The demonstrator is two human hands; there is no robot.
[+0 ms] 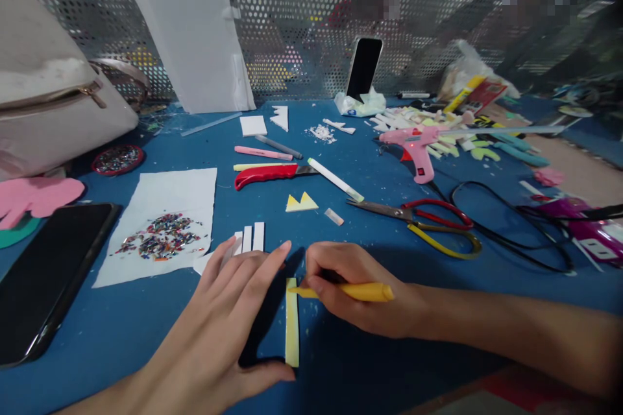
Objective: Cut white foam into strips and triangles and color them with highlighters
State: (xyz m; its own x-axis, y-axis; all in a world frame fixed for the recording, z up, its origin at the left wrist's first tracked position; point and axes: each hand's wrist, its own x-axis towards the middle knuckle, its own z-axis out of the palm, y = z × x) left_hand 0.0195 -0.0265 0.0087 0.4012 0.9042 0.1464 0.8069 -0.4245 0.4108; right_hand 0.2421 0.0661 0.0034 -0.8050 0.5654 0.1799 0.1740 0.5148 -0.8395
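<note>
My right hand [357, 282] is closed round a yellow marker [367, 292], its tip touching the upper part of a narrow strip [292, 331]. Most of that strip is coloured yellow, and it lies lengthwise away from me on the blue table. My left hand [233, 298] is spread open to the left of it, with the thumb by the strip's near end. Beyond the left fingers lie several white strips [247, 238], partly hidden by the hand. A small zigzag piece [302, 202], yellow with white edges, rests farther forward.
Scissors [413, 214] lie right of centre, near a pink glue gun [413, 142] with a black cord. A red-handled knife [267, 174] and a white marker [335, 179] lie ahead. At left are a paper with glittery bits [195, 194] and a phone [53, 272].
</note>
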